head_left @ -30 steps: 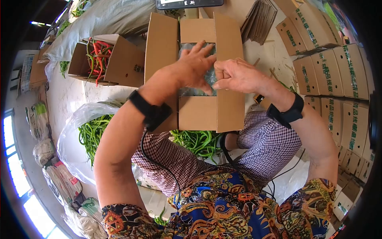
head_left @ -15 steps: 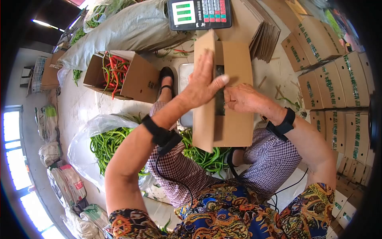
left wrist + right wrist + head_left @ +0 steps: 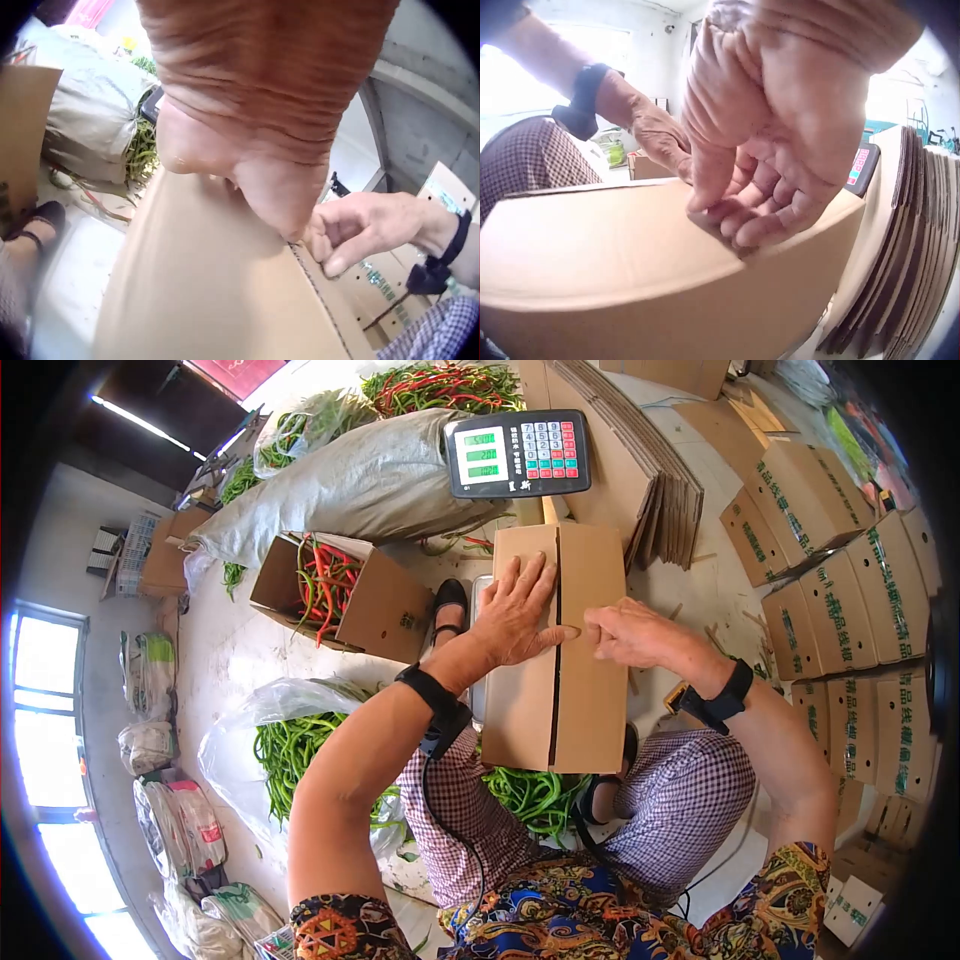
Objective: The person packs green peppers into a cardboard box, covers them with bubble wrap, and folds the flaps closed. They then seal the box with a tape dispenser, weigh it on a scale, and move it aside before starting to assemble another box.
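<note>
Left hand: the left hand (image 3: 515, 615) lies flat, fingers straight and spread, pressing down on the left flap of the cardboard box (image 3: 555, 705); its thumb reaches to the centre seam.
Right hand: the right hand (image 3: 625, 635) has its fingers curled, fingertips (image 3: 727, 217) pinching at the edge of the right flap beside the seam, just by the left thumb.
Box: plain brown corrugated cardboard, rectangular, flaps folded shut with a dark slit down the middle; it rests over the person's lap, in front of the scale (image 3: 518, 452).
Box surface: smooth and matt, with a perforated line along one flap edge in the left wrist view.
Scale: dark flat panel with green digits and a coloured keypad.
Flat cartons: a stack of folded brown cartons (image 3: 640, 470) leans just right of the scale, ribbed edges showing.
Open box: a second cardboard box (image 3: 385, 610) holds long red and green peppers.
Bag: clear plastic bag (image 3: 235, 725) of slim green peppers lies left of the knees.
</note>
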Tool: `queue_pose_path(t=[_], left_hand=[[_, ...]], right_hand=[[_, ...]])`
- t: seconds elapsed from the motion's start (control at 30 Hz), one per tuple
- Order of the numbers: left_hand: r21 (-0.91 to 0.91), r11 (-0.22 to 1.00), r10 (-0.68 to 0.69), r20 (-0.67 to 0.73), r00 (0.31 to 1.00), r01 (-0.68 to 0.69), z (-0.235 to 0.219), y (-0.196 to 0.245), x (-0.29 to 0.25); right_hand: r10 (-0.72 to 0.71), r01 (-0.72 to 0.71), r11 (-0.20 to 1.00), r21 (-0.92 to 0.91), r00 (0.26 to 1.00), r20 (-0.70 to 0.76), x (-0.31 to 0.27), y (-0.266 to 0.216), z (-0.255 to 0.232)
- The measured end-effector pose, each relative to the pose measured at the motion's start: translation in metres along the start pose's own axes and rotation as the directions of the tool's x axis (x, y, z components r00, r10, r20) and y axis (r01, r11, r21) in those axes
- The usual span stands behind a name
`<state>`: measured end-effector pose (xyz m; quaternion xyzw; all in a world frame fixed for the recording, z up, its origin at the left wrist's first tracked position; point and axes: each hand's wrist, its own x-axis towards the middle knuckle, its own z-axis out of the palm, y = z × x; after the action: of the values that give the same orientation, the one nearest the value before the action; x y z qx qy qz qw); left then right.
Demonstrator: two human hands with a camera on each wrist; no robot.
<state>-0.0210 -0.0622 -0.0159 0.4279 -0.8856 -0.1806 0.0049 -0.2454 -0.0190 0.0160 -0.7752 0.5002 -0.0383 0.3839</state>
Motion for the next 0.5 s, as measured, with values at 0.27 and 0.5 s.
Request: queue_pose_path(t=[0.27,0.5], left_hand=[[0.086,0.994,0.083,-0.151,0.985,-0.070,0.021,-0.009,0.013],[-0.277,0.958,-0.154,-0.254,0.955,0.081,-0.005,-0.016,0.037]], right_hand=[[-0.039,0.025,0.993,-0.115,0.992,-0.124,0.016,0.001,0.010],[-0.047,0.129,0.975,0.181,0.916,-0.399,0.014,0.006,0.012]])
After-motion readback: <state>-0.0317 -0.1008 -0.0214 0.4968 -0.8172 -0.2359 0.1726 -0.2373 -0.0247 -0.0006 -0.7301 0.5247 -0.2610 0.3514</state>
